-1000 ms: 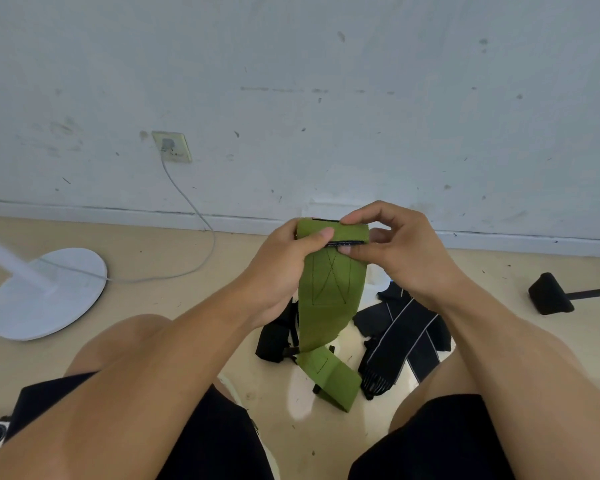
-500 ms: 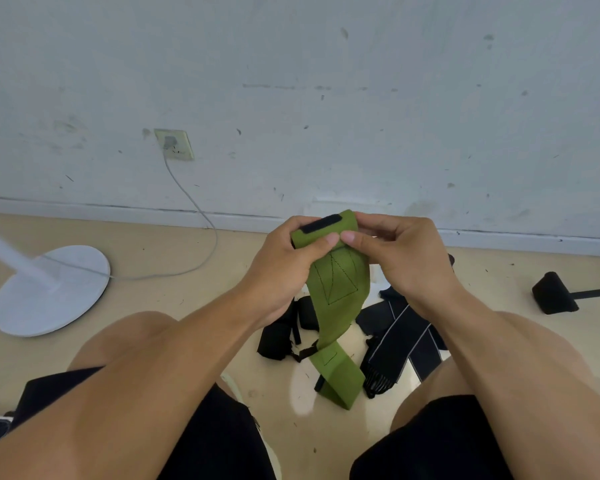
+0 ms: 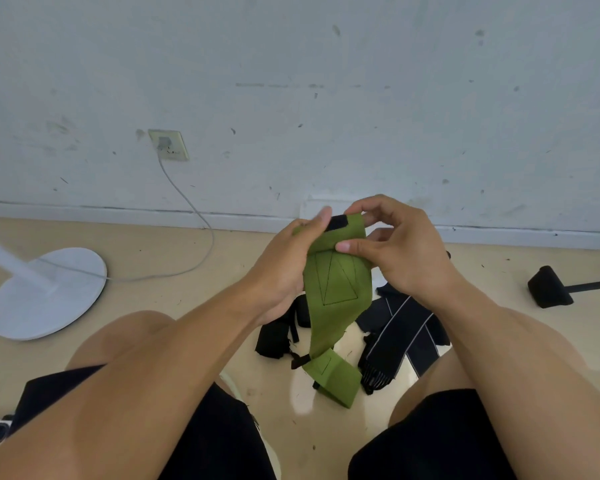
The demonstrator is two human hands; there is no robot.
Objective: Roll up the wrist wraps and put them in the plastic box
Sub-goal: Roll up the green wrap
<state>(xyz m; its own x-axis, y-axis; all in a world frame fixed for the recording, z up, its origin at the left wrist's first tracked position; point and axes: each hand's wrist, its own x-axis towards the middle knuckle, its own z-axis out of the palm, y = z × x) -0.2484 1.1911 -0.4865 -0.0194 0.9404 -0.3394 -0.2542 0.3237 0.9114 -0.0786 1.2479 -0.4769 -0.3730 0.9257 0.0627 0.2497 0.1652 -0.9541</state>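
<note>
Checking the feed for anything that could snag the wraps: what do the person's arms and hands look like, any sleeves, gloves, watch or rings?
Both arms are bare from the hands back to the frame edge: no sleeves showing, no gloves. The left hand and right hand show no rings, and neither wrist carries a watch or band. Fingernails are short and unpainted. The only clothing in view is black shorts over the thighs.
</note>
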